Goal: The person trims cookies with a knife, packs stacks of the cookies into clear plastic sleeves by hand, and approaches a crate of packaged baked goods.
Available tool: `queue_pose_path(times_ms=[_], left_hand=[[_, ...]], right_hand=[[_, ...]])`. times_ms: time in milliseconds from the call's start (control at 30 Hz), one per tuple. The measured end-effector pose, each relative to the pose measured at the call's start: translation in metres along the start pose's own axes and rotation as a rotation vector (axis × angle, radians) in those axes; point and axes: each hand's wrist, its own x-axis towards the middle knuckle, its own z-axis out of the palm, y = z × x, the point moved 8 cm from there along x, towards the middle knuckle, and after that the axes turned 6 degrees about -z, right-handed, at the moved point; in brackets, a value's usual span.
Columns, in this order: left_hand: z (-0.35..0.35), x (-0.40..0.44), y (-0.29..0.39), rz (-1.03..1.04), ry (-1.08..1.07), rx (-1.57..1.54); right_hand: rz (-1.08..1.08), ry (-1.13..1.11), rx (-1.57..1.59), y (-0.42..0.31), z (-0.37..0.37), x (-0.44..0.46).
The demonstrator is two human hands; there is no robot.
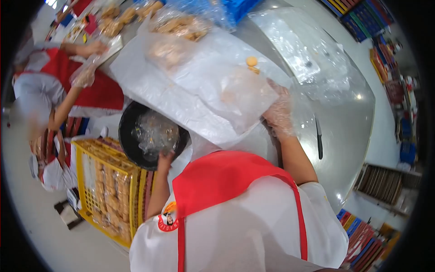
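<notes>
Right hand (277, 111): in a thin clear glove, at the near right edge of a translucent bag (242, 93). Fingers bent against the plastic; whether they pinch it, one cannot tell.

Left hand (166, 159): lowered to the near rim of a black tub (127, 131). Fingers partly lost against the contents; grip cannot be told.

Translucent bag: lies on a white sheet (199, 111), which drapes over the near edge of the metal surface (344, 122).

Round biscuits (251, 61): a few, loose on the sheet, just beyond the bag.

Bagged biscuits (181, 28): a heap at the far side of the sheet.

Crumpled clear film (156, 131): inside the tub.

Knife (319, 136): flat on the metal, apart from the right forearm, handle toward the person.

Clear plastic sheets (303, 47): spread at the far right.

Co-worker's gloved hand (84, 76): at the left, beyond the tub.

Hazards, as judged: a tug on the sheet could carry the loose biscuits toward its edge or crack them. The slack glove could cling to the bag and drag it. An outward sweep of the right arm could meet the knife. Pressure on the tub's rim could tip it.
</notes>
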Motion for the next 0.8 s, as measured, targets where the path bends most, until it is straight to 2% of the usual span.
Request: queue_pose_path(times_ms=[100, 200, 367, 400, 500, 600, 667, 700, 800], left_hand=[[0.062, -0.035, -0.008, 0.06, -0.28, 0.154], [0.079, -0.035, -0.027, 0.069, -0.361, 0.203], [0.061, -0.025, -0.017, 0.057, -0.397, 0.165], [0.054, -0.027, -0.002, 0.057, -0.405, 0.143], [0.021, -0.069, 0.083, -0.093, -0.321, 0.082], [-0.012, -0.083, 0.145, -0.014, -0.265, 0.129], [-0.034, -0.108, 0.206, 0.17, -0.112, 0.262], [-0.044, -0.114, 0.229, 0.334, -0.034, 0.29], [-0.034, -0.191, 0.33, 0.641, 0.057, 0.262]], right_hand=[[0.13, 0.146, 0.081, 0.0, -0.029, -0.009], [0.158, 0.056, 0.064, 0.009, -0.028, -0.006], [0.106, 0.225, 0.195, 0.014, -0.046, -0.012], [0.086, 0.265, 0.222, 0.014, -0.051, -0.012], [0.103, 0.042, 0.213, 0.017, -0.031, -0.01], [0.114, 0.127, 0.286, 0.021, -0.044, -0.011], [0.124, 0.167, 0.311, 0.025, -0.048, -0.011], [0.128, 0.185, 0.325, 0.027, -0.05, -0.011], [0.208, 0.138, 0.403, 0.035, -0.048, -0.011]])
